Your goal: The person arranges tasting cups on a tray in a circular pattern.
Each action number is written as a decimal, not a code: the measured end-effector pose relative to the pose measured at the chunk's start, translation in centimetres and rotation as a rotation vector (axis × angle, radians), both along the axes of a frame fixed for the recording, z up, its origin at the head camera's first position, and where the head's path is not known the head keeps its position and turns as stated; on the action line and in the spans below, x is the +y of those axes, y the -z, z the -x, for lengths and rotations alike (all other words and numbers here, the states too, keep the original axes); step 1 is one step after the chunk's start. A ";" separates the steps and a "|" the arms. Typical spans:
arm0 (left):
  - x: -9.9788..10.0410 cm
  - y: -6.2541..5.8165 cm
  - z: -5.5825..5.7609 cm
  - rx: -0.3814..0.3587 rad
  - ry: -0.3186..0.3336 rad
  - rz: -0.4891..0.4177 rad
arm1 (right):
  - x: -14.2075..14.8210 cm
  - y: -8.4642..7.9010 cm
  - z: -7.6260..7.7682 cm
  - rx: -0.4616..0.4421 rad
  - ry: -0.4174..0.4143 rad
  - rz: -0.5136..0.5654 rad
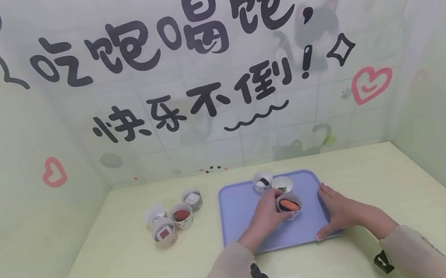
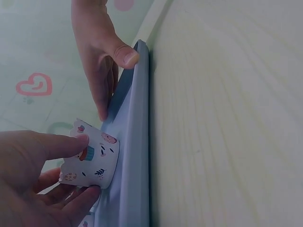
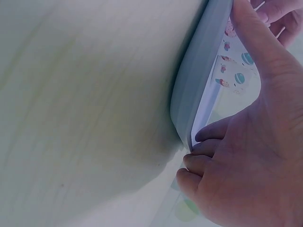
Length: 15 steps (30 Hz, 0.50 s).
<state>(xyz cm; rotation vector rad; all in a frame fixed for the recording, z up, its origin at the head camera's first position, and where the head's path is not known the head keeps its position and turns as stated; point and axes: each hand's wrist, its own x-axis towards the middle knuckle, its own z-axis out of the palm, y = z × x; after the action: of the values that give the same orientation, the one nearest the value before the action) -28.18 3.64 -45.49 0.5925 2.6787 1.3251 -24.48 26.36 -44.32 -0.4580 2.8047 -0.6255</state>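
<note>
- Three paper baking cups are over the blue tray; four more stand on the pale table to its left.
- Left hand: thumb and fingers bent round the patterned cup with an orange sushi-like piece; I cannot tell whether its base touches the tray.
- Right hand: spread wide, thumb and fingers touching the tray's near-right rim, no cup in it.
- Two cups sit just behind the held one.
</note>
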 end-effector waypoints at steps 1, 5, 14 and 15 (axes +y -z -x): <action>0.1 0.0 -0.1 0.003 -0.005 -0.003 | 0.0 0.0 0.0 -0.001 0.001 -0.001; 0.3 0.1 -0.2 0.001 -0.031 0.000 | 0.0 0.0 -0.1 -0.002 0.002 -0.008; -0.5 0.2 -0.3 -0.014 -0.047 -0.024 | -0.1 0.1 -0.1 -0.003 0.003 0.003; -0.7 0.3 -0.3 -0.015 -0.043 -0.033 | -0.1 0.1 -0.1 -0.001 0.003 0.001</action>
<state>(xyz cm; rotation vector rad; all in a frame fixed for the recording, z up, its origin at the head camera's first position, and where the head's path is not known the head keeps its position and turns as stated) -27.88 2.94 -45.78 0.5282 2.6770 1.3820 -24.37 26.27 -44.41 -0.4533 2.8049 -0.6270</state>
